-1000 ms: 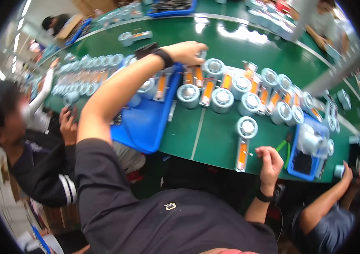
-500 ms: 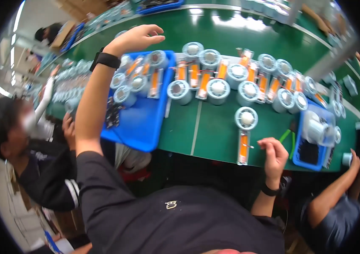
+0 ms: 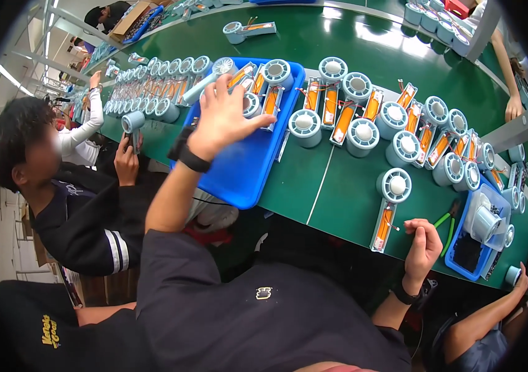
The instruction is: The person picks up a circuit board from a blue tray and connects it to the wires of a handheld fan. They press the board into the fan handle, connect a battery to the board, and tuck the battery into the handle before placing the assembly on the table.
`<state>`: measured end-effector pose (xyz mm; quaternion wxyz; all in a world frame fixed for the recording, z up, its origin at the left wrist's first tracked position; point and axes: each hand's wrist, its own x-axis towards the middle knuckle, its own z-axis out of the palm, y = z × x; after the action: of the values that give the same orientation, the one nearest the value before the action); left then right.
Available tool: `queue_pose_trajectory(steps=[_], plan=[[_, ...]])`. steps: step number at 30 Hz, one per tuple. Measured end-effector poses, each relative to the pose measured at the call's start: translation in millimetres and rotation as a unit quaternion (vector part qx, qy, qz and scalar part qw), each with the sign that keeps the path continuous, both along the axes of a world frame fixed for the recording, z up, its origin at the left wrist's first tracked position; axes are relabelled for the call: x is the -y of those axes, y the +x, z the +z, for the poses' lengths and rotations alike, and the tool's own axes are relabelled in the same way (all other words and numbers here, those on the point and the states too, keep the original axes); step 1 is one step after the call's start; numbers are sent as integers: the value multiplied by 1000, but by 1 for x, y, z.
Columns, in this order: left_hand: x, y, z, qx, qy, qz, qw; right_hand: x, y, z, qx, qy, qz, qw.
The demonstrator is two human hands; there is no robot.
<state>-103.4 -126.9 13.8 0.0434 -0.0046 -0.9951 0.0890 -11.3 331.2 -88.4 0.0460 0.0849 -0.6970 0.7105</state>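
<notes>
My left hand (image 3: 225, 118) is open, fingers spread, above a blue tray (image 3: 230, 180). Under and around it in the tray lie light-blue fan units (image 3: 277, 72) with orange batteries in their handles, partly hidden by the hand. Near the table's front edge my right hand (image 3: 423, 251) rests with its fingers curled in and nothing visible in them. Beside it one open fan unit (image 3: 394, 185) lies apart from the others, its handle toward me, showing an orange battery (image 3: 384, 224) and thin wires. Green-handled pliers (image 3: 449, 226) lie just to the right of that hand.
Several fan units (image 3: 363, 136) stretch in a staggered row across the green table (image 3: 301, 186). A small blue tray (image 3: 454, 261) with a clear box sits at right. One unit (image 3: 248, 31) lies far back. Co-workers sit on both sides; the left one holds a fan (image 3: 132, 123).
My left hand has come down from beyond the tray's far edge to above its fan units, its fingers spreading. The view has shifted leftward. My right hand stays curled beside the same unit.
</notes>
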Motion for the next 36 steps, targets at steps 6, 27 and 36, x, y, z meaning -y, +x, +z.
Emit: queue_pose_trajectory(steps=[6,27,36], plan=[[-23,-11,-22,-85,22,8,996,-2,6,7,3,25,-14,1000],[-47,-15,64,-141,97,49,984,-6,2,13,11,-20,3,1000],[-194,-55,103,-69,253,-342,902,0,-4,10,-32,-4,-19,999]])
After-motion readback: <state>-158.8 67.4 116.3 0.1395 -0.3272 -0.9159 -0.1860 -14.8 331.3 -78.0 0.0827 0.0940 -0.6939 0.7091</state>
